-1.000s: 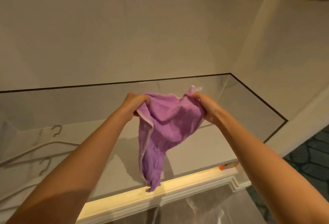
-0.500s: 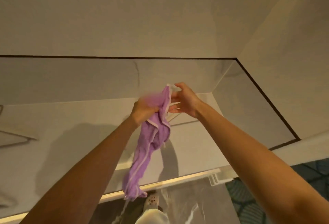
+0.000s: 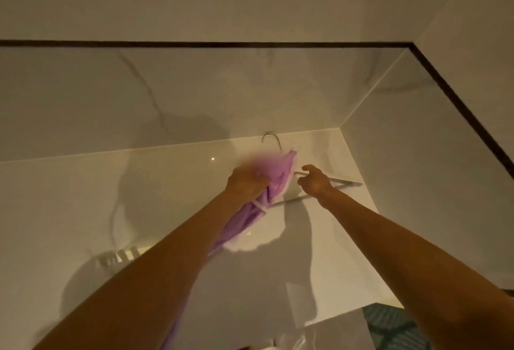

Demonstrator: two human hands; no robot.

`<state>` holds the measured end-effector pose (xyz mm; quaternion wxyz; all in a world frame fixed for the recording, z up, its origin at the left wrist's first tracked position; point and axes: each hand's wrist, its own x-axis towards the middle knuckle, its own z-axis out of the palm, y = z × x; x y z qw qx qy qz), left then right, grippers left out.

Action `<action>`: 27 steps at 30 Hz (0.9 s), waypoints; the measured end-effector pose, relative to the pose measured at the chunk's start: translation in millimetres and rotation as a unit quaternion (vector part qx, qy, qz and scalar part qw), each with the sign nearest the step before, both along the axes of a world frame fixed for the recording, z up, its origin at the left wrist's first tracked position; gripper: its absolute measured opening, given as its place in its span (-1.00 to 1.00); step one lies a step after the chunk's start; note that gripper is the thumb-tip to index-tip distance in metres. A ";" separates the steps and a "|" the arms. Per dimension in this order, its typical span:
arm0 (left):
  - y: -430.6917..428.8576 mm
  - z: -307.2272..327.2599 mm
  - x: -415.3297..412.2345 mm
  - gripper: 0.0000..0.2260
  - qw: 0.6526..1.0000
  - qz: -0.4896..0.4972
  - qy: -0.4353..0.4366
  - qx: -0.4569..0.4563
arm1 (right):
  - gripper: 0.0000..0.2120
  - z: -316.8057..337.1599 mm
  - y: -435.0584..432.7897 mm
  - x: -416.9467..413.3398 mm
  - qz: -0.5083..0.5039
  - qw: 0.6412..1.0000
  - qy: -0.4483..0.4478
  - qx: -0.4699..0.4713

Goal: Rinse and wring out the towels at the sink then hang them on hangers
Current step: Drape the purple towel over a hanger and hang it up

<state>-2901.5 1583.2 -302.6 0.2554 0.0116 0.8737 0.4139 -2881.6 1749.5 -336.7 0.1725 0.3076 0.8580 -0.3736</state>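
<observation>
A purple towel (image 3: 274,183) with a pale edge is bunched in my left hand (image 3: 246,183), which grips it near its top; the rest trails down under my left forearm. A white hanger (image 3: 347,181) with a metal hook (image 3: 271,136) lies on the white marble ledge (image 3: 167,196), partly covered by the towel. My right hand (image 3: 314,181) is just right of the towel, its thumb and curled fingers closing round the hanger's upper arm. The sink is out of view.
Marble walls rise behind and to the right of the ledge, capped by a dark trim line (image 3: 222,43). A small shiny metal fitting (image 3: 119,256) sits on the ledge at the left. Patterned floor (image 3: 389,330) shows at the bottom right.
My right hand has let go of the towel and moved right onto the hanger. The left hand now holds the towel alone, lower and over the hanger. The view has tilted down.
</observation>
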 end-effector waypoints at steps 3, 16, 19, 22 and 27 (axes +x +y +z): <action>44.7 -29.6 -9.7 -0.72 0.999 0.019 -0.018 0.024 | -0.58 -25.0 27.6 -15.5 0.106 0.989 -0.028 0.102; 85.4 -144.3 -11.4 -0.35 0.947 -0.185 0.239 -0.109 | -0.54 -93.7 97.7 -52.2 0.241 0.934 -0.129 0.230; 68.6 -152.9 6.8 -0.23 0.922 -0.233 0.218 -0.221 | -0.56 -98.3 93.5 -47.6 0.294 0.900 -0.129 0.295; 60.4 -166.5 19.1 -0.20 0.895 -0.274 0.215 -0.279 | -0.54 -100.8 94.6 -45.1 0.304 0.902 -0.120 0.283; 53.3 -159.2 14.4 -0.51 0.908 -0.295 0.176 -0.239 | -0.59 -82.7 94.9 -40.2 0.299 0.935 -0.112 0.154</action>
